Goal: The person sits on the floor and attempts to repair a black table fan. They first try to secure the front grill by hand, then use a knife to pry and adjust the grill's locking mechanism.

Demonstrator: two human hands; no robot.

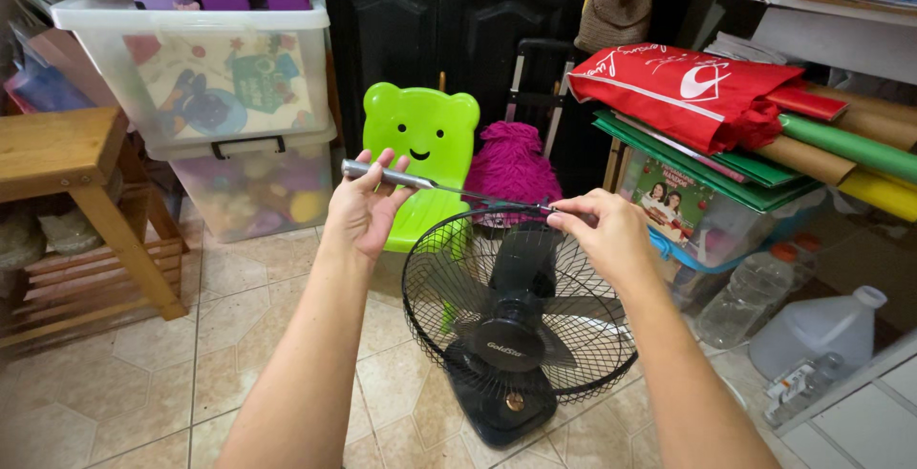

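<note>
Above the top rim of a black fan (516,326) standing on the tiled floor (115,402), both hands meet on one long tool, a screwdriver (430,184) with a grey metal handle and a thin dark shaft. Left hand (361,209): fingers spread and only loosely curled, handle resting across the fingertips and thumb, palm open toward the camera. Right hand (602,232): closed in a pinch, thumb and forefinger on the shaft's far end, just where it meets the wire guard (449,268) at the rim. Long axis runs nearly level, left to right, dipping slightly toward the right; handle end left, tip end right. Tip itself hidden under the right fingers, so contact with any screw or clip cannot be told. Right hand is the nearer one to the guard, touching or just over it; left hand stands clear of the fan, up and to the left. Behind: green chair (422,159) with a bear face, purple knitted thing (511,165), clear storage bins (220,77), wooden stool (76,182).
</note>
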